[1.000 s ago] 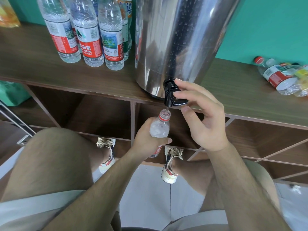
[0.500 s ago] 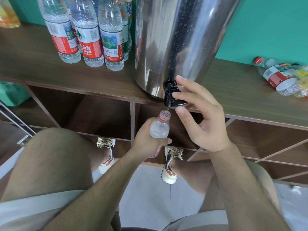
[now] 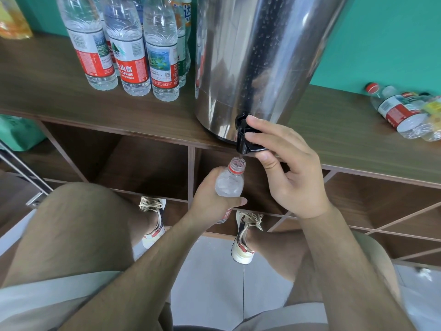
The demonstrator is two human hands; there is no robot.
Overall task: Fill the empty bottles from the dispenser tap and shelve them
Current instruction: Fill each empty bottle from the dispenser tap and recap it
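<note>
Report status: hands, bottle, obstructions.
Left hand grips bottle, uncapped mouth directly under tap. Right hand pinches tap. Nothing between tap and bottle mouth; flow too faint to confirm.

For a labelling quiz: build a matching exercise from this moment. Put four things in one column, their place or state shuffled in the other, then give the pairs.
Things
1. open bottle
2. black tap
3. red-capped bottle
4. steel dispenser

Places and states
A. lies on its side on the shelf top, far right
B. held by the left hand, mouth just below the tap
C. pinched between finger and thumb of the right hand
D. stands upright at the shelf top's front edge

Pairs: 1-B; 2-C; 3-A; 4-D
</note>
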